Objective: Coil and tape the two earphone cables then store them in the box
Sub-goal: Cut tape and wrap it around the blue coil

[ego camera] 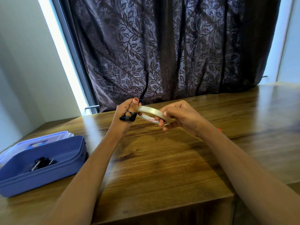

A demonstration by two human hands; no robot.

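My left hand (125,111) is raised above the table and holds a coiled dark blue earphone cable (128,118); its two black earbuds hang below the fingers. Its thumb touches the near rim of a clear tape roll (151,113). My right hand (178,116) grips the other side of that roll, fingers through its hole. An open blue plastic box (65,157) stands at the left of the table. Inside it lies a second black earphone coil (42,163).
The blue box's lid (40,141) lies behind the box. A dark leaf-patterned curtain (162,46) hangs just past the table's far edge. The wooden table (154,159) has a step-down edge at the front right. A small orange-red object (219,129) peeks out behind my right forearm.
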